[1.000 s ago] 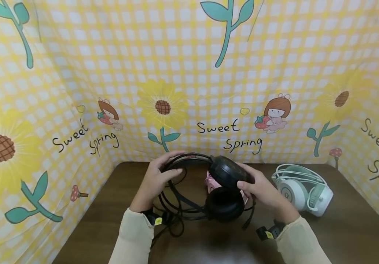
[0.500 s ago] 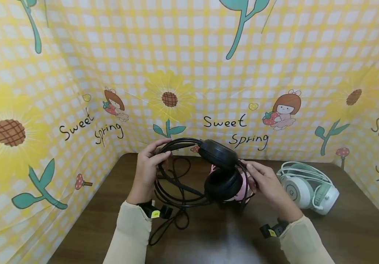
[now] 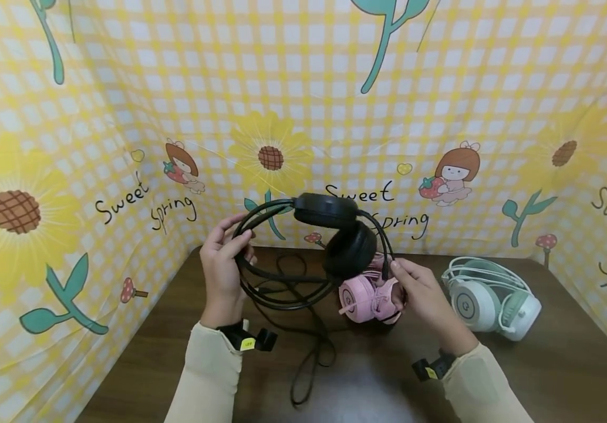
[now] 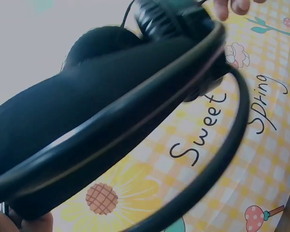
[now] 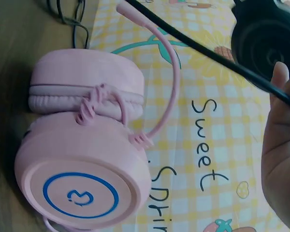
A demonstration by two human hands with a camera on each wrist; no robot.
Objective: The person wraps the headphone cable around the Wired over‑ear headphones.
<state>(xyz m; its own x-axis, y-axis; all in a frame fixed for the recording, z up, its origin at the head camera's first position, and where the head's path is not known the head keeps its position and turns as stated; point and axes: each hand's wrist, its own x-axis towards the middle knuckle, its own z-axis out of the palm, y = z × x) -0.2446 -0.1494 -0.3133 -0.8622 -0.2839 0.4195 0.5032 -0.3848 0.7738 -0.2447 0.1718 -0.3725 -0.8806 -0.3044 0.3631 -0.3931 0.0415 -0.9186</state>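
A black over-ear headset (image 3: 326, 210) is held up above the table. My left hand (image 3: 224, 267) grips its headband at the left, thumb in front. Close in the left wrist view runs the dark headband (image 4: 101, 113). From the ear cups a thin black cable (image 5: 203, 46) reaches my right hand (image 3: 426, 296), which pinches it between thumb and fingers. Below and behind the ear cups, a pink headset (image 3: 357, 298) with its cord bundled sits on the table. Its ear cup and raised microphone arm (image 5: 171, 92) fill much of the right wrist view.
A white and green headset (image 3: 475, 308) with its cord wound around it lies on the right of the brown wooden table (image 3: 383, 382). Loose black cable (image 3: 311, 352) trails across the middle. A yellow checked cloth (image 3: 303, 76) walls the back and sides.
The black headset has risen and moved left, uncovering the pink headset. My right hand has gone from its ear cup to its cable. My left hand keeps hold of the headband.
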